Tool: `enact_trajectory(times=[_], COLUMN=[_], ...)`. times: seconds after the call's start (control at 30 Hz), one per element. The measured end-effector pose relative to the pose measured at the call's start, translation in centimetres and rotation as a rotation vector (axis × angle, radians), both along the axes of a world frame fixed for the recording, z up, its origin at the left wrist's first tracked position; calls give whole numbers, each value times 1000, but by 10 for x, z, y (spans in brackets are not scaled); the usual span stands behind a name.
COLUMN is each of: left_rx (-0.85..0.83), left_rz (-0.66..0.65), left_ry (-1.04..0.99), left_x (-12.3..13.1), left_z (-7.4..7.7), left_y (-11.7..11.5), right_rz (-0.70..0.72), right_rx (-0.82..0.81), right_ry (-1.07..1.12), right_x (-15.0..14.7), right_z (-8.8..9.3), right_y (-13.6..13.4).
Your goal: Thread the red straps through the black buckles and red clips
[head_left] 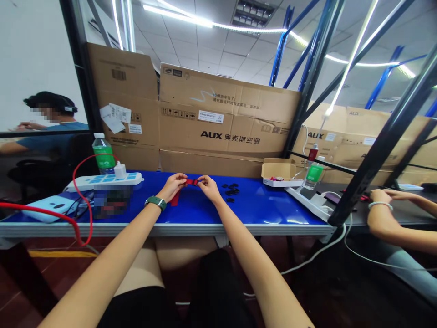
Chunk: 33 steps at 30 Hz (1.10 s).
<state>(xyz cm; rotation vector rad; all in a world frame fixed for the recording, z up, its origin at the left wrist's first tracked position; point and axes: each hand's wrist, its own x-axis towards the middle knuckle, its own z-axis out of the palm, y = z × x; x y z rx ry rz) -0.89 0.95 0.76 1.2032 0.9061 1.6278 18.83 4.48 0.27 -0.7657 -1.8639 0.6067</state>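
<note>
My left hand (pixel 176 187) and my right hand (pixel 208 187) meet above the blue table top (pixel 259 205), both pinching a red fabric strap (pixel 187 183). Its loose end (pixel 175 198) hangs down below my left hand. A small fitting may sit between my fingertips, but they hide it. To the right of my right hand lie several small black rings or buckles (pixel 230 190). A dark watch (pixel 155 202) circles my left wrist.
A white power strip (pixel 102 182), a green-labelled bottle (pixel 104 154) and a red cable (pixel 80 191) occupy the table's left side. An open cardboard box (pixel 278 172) and a second power strip (pixel 307 202) stand right. A co-worker's hands (pixel 382 196) rest at the neighbouring bench.
</note>
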Motion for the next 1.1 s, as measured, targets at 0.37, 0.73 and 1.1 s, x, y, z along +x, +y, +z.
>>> enact_trajectory(times=[0.37, 0.73, 1.1], left_rx=[-11, 353, 490], left_rz=[252, 358, 113], left_ry=[210, 1178, 1369], left_x=[-14, 5, 18], left_z=[-8, -2, 4], left_y=[11, -16, -27], right_rz=[-145, -869, -553], right_rx=[36, 35, 83], right_ry=[-334, -582, -743], right_x=[4, 14, 21], right_z=[-6, 4, 10], right_y=[-2, -31, -24])
